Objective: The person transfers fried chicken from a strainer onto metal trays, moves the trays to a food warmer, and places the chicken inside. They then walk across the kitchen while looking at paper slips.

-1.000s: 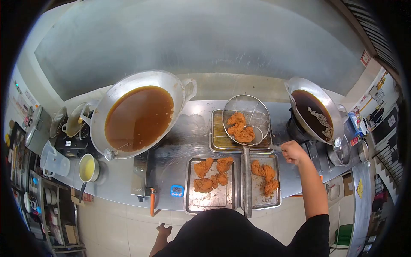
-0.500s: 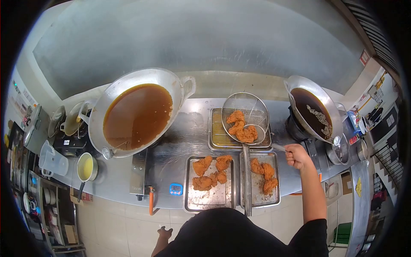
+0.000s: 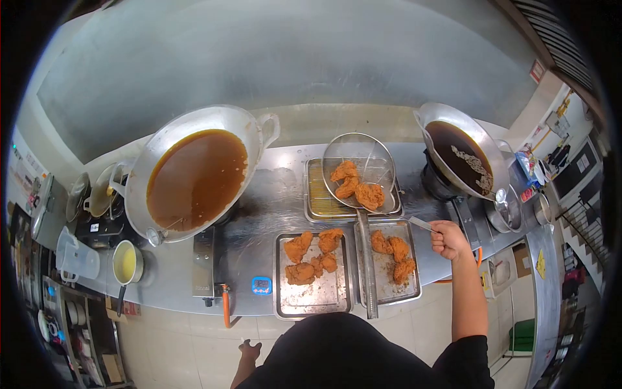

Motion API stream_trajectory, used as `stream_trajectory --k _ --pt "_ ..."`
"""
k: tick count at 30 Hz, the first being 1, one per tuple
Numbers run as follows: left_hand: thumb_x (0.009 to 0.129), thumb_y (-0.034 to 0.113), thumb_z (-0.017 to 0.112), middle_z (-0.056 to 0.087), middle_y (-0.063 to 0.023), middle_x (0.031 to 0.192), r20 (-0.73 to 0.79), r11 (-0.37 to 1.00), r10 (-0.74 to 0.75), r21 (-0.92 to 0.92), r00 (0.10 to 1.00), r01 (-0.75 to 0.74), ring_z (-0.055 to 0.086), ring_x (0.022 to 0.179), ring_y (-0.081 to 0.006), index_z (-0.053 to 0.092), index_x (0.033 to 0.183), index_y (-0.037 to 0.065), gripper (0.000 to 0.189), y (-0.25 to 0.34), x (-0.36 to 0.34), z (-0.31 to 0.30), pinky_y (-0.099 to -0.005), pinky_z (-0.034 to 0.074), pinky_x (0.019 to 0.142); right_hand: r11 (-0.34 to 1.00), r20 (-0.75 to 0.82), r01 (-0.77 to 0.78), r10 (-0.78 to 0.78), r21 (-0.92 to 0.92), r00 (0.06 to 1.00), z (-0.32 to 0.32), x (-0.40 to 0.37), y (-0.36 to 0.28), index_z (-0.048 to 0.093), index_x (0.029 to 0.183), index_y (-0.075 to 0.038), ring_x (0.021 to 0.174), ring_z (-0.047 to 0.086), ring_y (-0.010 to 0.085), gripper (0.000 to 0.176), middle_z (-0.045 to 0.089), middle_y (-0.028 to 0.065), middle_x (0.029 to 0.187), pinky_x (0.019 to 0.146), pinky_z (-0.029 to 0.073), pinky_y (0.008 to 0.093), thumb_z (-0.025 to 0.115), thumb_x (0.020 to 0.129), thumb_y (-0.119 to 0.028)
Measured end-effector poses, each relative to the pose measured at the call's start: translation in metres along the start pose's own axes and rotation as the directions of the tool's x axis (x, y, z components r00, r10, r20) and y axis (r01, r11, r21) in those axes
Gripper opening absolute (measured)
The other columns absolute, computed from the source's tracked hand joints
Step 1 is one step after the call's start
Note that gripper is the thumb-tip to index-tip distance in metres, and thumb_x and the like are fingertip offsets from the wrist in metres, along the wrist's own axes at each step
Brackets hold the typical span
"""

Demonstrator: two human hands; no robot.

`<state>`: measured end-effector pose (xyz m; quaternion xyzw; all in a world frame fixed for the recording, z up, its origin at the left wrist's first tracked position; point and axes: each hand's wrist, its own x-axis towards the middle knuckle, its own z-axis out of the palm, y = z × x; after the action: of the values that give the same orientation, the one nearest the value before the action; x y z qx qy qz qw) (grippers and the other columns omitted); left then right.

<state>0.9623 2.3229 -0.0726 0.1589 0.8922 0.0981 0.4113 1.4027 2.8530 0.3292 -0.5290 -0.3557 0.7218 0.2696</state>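
My right hand (image 3: 450, 240) is closed around a slim metal utensil (image 3: 422, 224), whose visible end points left over the right tray (image 3: 414, 295). Several browned pieces of fried chicken (image 3: 370, 196) lie in a large wire strainer (image 3: 337, 144), which rests on a rack tray (image 3: 315, 209). The strainer's long handle (image 3: 367, 272) runs toward me across the right tray, where more fried chicken (image 3: 404, 271) sits. Further fried chicken (image 3: 300, 273) lies on the left tray (image 3: 317, 303). Low beside my body, my left hand (image 3: 249, 351) hangs with fingers apart, touching nothing visible.
A big wok (image 3: 194, 117) of brown oil stands at left, and another wok (image 3: 460, 117) of darker oil at right. A blue timer (image 3: 262, 286), a saucepan (image 3: 128, 261) and a clear plastic jug (image 3: 78, 256) are on the steel counter (image 3: 272, 194).
The view has shifted slightly, moving the scene left. The utensil in my right hand has come away from the chicken in the strainer, and its round end no longer shows there.
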Motion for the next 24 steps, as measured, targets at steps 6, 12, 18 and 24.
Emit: stream_trajectory --k 6,12,18,24 --pt "0.073 0.046 0.072 0.037 -0.0372 0.135 0.128 0.947 0.173 0.251 0.977 -0.2 0.037 0.127 -0.0456 0.044 0.134 -0.006 0.085 -0.063 0.046 0.02 -0.0456 0.035 0.108 0.991 -0.05 0.118 -0.122 -0.066 0.991 -0.018 -0.044 0.016 0.058 0.103 -0.002 0.042 0.027 0.0047 0.017 0.037 -0.0053 0.055 0.037 0.025 0.0223 0.047 0.093 -0.01" --pt "0.073 0.046 0.072 0.037 -0.0371 0.135 0.132 0.952 0.163 0.239 0.978 -0.19 0.038 0.127 -0.0453 0.044 0.134 -0.006 0.085 -0.065 0.056 0.015 -0.0453 0.036 0.107 0.865 -0.225 0.168 -0.303 -0.473 0.926 -0.043 -0.07 0.079 0.062 0.099 -0.001 0.046 0.038 0.0084 0.019 0.047 -0.0004 0.059 0.042 0.032 0.0252 0.047 0.093 -0.01" --pt "0.073 0.047 0.073 0.042 -0.0363 0.132 0.141 0.896 0.244 0.345 0.96 -0.278 0.038 0.127 -0.0454 0.045 0.133 -0.006 0.085 -0.045 0.07 0.005 -0.0459 0.037 0.106 0.228 -0.015 0.15 -0.591 -0.962 0.807 -0.025 -0.111 0.119 0.063 0.112 0.002 0.087 0.063 0.0449 0.029 0.065 0.0279 0.09 0.077 0.051 0.0467 0.053 0.088 -0.008" --pt "0.078 0.046 0.069 0.045 -0.0335 0.131 0.012 0.971 0.189 0.149 0.982 -0.189 0.035 0.127 -0.0487 0.049 0.131 -0.004 0.075 0.003 0.05 -0.02 -0.0504 0.034 0.106 0.095 -0.074 -0.02 -0.608 -0.995 0.79 -0.001 -0.133 0.093 0.066 0.103 -0.005 0.076 0.064 0.0416 0.021 0.066 0.0223 0.082 0.069 0.051 0.0496 0.055 0.085 -0.009"
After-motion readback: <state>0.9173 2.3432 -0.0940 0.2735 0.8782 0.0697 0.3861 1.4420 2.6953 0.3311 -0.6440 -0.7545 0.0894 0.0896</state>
